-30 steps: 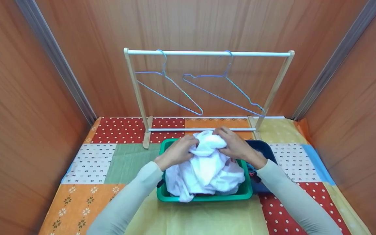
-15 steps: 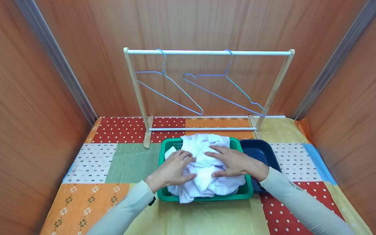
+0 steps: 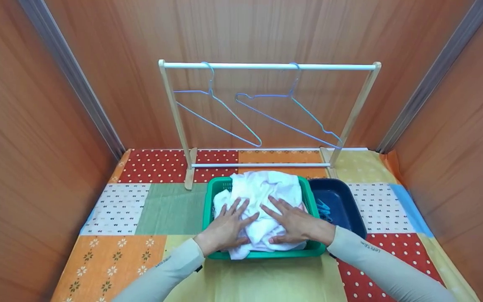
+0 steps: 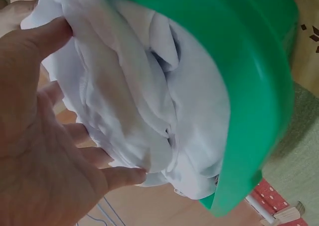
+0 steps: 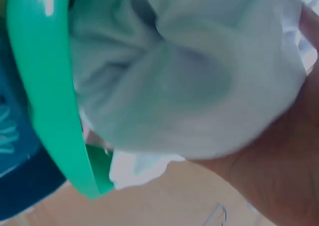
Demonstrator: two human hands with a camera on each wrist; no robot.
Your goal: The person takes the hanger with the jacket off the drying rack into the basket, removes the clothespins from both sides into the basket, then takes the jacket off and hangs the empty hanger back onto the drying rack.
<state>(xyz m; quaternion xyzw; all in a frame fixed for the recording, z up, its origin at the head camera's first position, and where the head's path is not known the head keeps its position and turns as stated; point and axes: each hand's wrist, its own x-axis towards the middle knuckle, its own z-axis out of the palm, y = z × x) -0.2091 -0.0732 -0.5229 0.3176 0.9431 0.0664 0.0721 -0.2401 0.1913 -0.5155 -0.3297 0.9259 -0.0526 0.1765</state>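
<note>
A crumpled white cloth garment (image 3: 266, 184) fills the green plastic basket (image 3: 262, 254) in the head view. My left hand (image 3: 227, 226) lies on the garment's left side with fingers spread. Spread in the same way, my right hand (image 3: 296, 224) rests on its right side. From the left wrist, the fingertips (image 4: 132, 176) touch folds of the white cloth (image 4: 124, 86) beside the green rim. In the right wrist view the cloth (image 5: 189, 96) bulges up and hides most of the right hand's fingers.
A dark blue tray (image 3: 344, 205) with blue clothes pegs (image 3: 323, 209) stands against the basket's right side. Behind them is a wooden rack (image 3: 266, 66) carrying a left wire hanger (image 3: 224, 130) and a right one (image 3: 283, 122). A patchwork cloth (image 3: 170, 209) covers the table; wood panels enclose it.
Both hands have let go of the bunched white garment and come down nearer the person, fingers now spread over it. The garment lies flatter in the basket, and more of the blue tray shows.
</note>
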